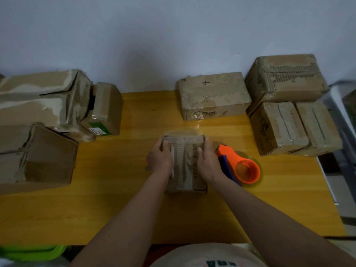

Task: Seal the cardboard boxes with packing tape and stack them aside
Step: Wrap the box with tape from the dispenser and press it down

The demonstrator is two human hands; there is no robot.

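Observation:
A small worn cardboard box [185, 164] lies in the middle of the yellow wooden table [119, 205]. My left hand [159, 159] grips its left side, fingers curled over the top edge. My right hand [207, 162] holds the right side, thumb on the top face. A strip of clear tape seems to run over the box's far end. An orange and blue tape dispenser [240, 167] lies on the table just right of my right hand, touched by neither hand.
Taped boxes stand at the back right: one marked "4" [213, 95], a large one [285, 78] stacked on two smaller ones [296, 128]. Battered boxes [44, 101] crowd the left side, with one [38, 157] near the left edge. A green container [32, 252] sits below the table's front left.

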